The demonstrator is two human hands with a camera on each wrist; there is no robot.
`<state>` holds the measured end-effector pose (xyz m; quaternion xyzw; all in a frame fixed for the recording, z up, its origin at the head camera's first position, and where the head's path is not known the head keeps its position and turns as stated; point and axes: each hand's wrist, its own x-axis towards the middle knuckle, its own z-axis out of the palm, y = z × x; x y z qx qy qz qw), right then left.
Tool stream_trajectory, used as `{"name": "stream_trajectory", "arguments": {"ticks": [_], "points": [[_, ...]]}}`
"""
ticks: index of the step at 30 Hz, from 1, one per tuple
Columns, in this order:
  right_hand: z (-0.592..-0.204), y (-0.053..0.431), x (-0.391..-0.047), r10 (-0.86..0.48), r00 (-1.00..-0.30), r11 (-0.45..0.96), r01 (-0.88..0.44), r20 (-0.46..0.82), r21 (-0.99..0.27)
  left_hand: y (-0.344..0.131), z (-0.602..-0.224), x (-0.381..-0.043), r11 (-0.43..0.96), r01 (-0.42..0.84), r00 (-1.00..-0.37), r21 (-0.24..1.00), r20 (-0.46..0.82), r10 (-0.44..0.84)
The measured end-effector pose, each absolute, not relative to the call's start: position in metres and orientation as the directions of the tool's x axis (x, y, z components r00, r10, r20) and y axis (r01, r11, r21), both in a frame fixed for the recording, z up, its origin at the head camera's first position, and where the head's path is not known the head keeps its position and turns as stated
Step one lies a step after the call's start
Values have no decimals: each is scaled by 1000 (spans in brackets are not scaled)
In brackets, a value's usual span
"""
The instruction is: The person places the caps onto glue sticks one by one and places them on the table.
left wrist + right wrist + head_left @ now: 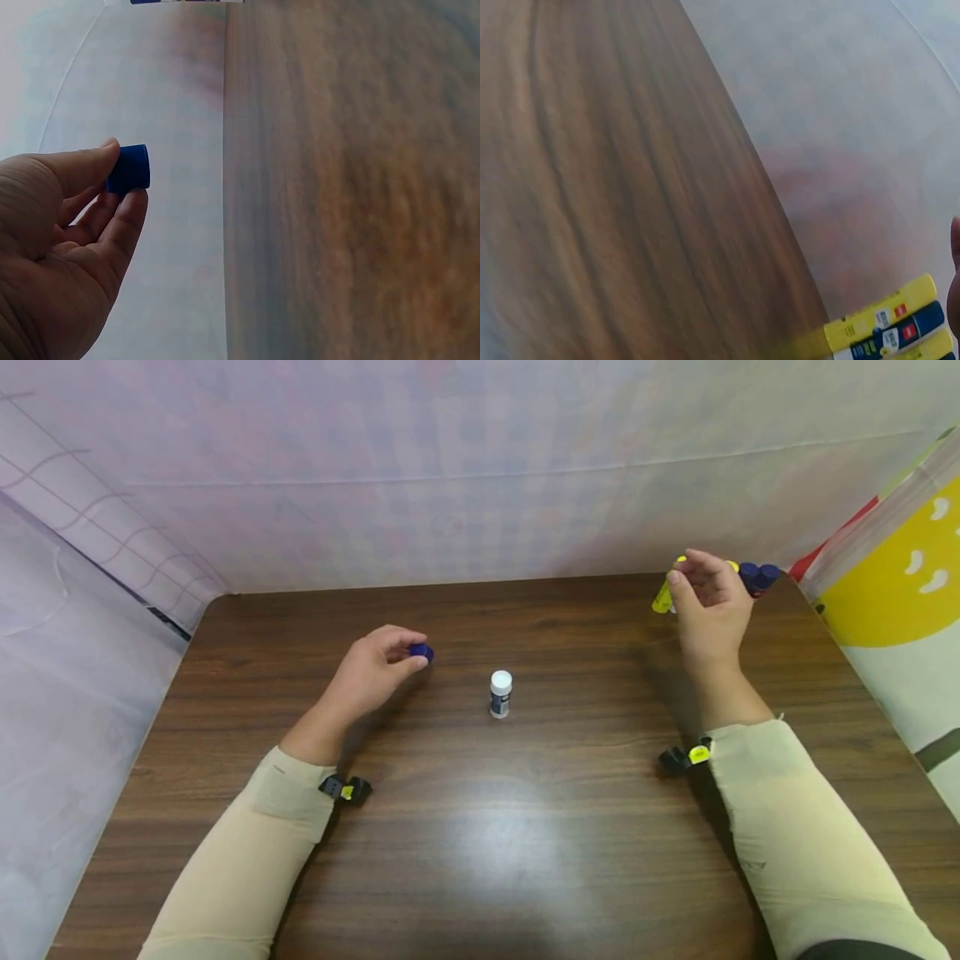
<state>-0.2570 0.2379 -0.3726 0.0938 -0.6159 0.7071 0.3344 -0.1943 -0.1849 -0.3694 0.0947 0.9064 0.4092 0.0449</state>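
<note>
My left hand (375, 667) pinches a small blue cap (422, 652) between thumb and fingertips above the table. Seen from the left wrist, the blue cap (132, 169) sticks out past the fingertips. To the right of that hand a short white glue stick (500, 695) with a dark label stands upright, its white top uncovered. My right hand (712, 606) hovers by several capped glue sticks at the back right, thumb and fingers apart. A yellow glue stick (662, 597) shows left of the thumb; the hand hides others partly. Only a sliver of the hand appears in the right wrist view.
Blue-capped glue sticks (759, 577) stand near the back right corner of the brown wooden table (465, 827). A pale curtain (450, 510) hangs along the rear edge. To the right is a yellow and white patterned cloth (907, 577).
</note>
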Motion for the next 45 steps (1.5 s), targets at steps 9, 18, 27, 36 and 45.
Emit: {"name": "stream_trajectory", "arguments": {"ticks": [9, 18, 27, 36, 45], "points": [[-374, 221, -249, 261, -810, -22, -548, 525, -836, -183, -370, -194, 636, 162, -974, 754, 21, 224], [-373, 209, -241, 148, -841, 56, -519, 521, -853, -181, -368, -192, 642, 141, -978, 754, 4, 209], [-370, 194, -231, 40, -857, 59, -511, 514, -857, -181, -368, -192, 640, 150, -977, 754, 15, 212], [-369, 188, -228, -25, -860, 77, -509, 509, -857, -180, -366, -192, 641, 155, -975, 752, 11, 222], [-369, 180, -223, -82, -867, 74, -497, 492, -864, -180, -366, -192, 632, 166, -973, 757, 22, 229]]}}
